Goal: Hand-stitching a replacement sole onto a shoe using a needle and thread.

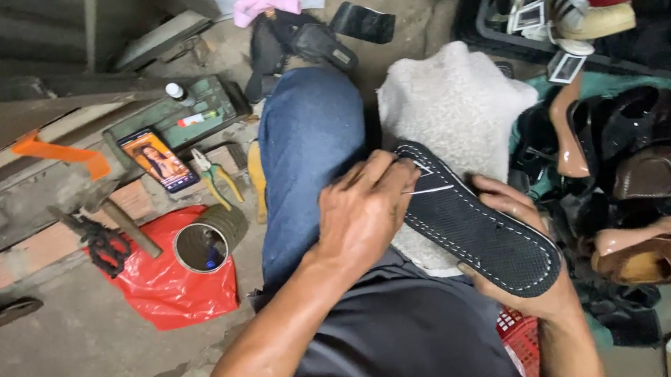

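The right hand (512, 229) cradled a black, pebbled shoe sole (475, 219) edged with white stitches, over the lap and a fleecy white cloth (457, 99). The left hand (363, 211) pinched its top edge – beyond lay a crinkled red plastic bag (162, 285) under a round tin (201, 247)

Black white-stitched shoe sole (484, 233), tilted

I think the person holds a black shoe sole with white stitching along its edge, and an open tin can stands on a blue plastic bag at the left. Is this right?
Not quite: the plastic bag under the tin can is red, not blue, as the head view shows. The rest holds: the black sole has white stitching along its edge.
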